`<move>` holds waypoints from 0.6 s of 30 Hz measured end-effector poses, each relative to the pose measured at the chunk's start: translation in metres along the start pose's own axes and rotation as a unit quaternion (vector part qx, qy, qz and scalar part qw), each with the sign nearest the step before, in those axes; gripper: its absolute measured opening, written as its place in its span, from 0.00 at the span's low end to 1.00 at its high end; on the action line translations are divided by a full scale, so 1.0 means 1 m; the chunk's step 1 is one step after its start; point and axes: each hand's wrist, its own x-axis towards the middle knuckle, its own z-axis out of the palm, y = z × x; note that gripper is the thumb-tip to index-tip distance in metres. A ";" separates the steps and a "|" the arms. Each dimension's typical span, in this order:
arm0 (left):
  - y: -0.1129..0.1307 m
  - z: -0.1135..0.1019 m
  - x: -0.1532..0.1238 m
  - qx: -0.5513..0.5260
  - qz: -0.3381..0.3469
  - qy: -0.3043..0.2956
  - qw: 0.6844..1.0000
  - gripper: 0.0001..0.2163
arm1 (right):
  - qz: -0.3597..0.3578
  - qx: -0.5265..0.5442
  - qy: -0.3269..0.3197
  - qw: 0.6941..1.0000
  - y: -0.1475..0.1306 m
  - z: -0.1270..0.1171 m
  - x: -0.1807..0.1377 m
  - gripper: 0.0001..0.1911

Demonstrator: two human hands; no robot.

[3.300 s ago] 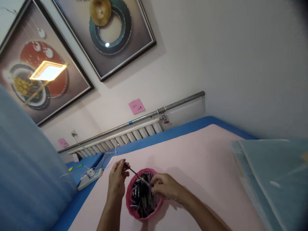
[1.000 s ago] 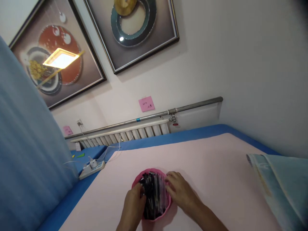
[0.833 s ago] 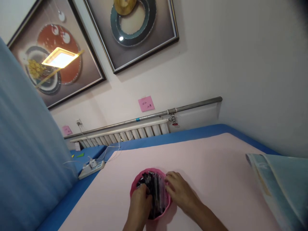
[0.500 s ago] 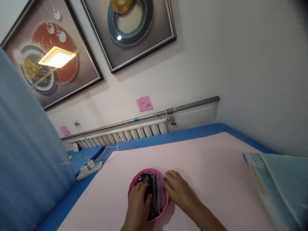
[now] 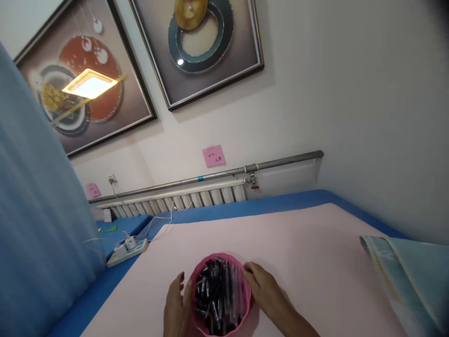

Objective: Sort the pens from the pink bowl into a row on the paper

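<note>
The bowl [image 5: 249, 302] sits on the sheet [image 5: 301, 262] between your empty, spread left hand [image 5: 177, 304] and your right hand [image 5: 263, 288], which touches its rim, grip unclear, and should handle light and stiff, best held by opposite sides lest the slick-looking pens [image 5: 214, 295] slide.

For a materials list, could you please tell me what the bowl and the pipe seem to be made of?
Bowl: probably plastic, smooth and pink, judging by its even colour and thin, wavy rim.
Pipe: likely metal, grey, given its faint sheen.
</note>
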 end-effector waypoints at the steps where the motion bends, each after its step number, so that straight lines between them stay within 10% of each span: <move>1: -0.002 0.002 -0.001 -0.018 -0.005 -0.018 1.000 0.23 | 0.004 0.002 -0.003 1.000 0.001 0.001 0.000 0.14; 10: 0.001 0.034 0.004 -0.073 -0.102 -0.055 0.991 0.26 | 0.021 0.012 0.014 1.000 0.007 -0.001 -0.001 0.15; 18: 0.033 0.030 0.036 0.116 0.074 -0.110 0.984 0.18 | 0.038 0.000 0.045 0.998 0.011 -0.008 0.006 0.15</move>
